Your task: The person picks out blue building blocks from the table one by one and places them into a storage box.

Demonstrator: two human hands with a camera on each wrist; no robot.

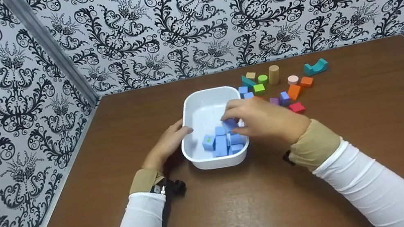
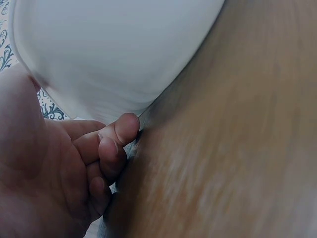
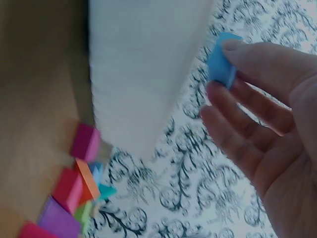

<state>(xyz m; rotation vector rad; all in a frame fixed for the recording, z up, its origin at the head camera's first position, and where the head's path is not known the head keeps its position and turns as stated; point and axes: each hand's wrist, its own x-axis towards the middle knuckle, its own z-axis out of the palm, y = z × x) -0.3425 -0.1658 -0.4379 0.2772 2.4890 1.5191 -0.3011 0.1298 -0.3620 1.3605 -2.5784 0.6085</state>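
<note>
A white plastic tub point(image 1: 219, 162) stands on the table with several blue toy blocks point(image 1: 221, 145) gathered at its near end. My left hand point(image 1: 167, 142) holds the tub's left side, its thumb at the rim. In the left wrist view, curled fingers point(image 2: 113, 148) of that hand lie low by the tub's outer wall point(image 2: 114, 54). Over the tub's right side, my right hand point(image 1: 257, 118) pinches a blue block point(image 3: 222, 60) between thumb and fingertips. The right wrist view shows this block above the tub wall point(image 3: 138, 64).
Right of the tub lie loose blocks, among them an orange block point(image 1: 294, 91), a red block point(image 1: 297, 108), a green block point(image 1: 259, 89) and a teal curved block point(image 1: 316, 67). A wooden cylinder point(image 1: 274, 75) stands behind them. Patterned wall panels point(image 1: 189, 20) border the brown table point(image 1: 109, 154).
</note>
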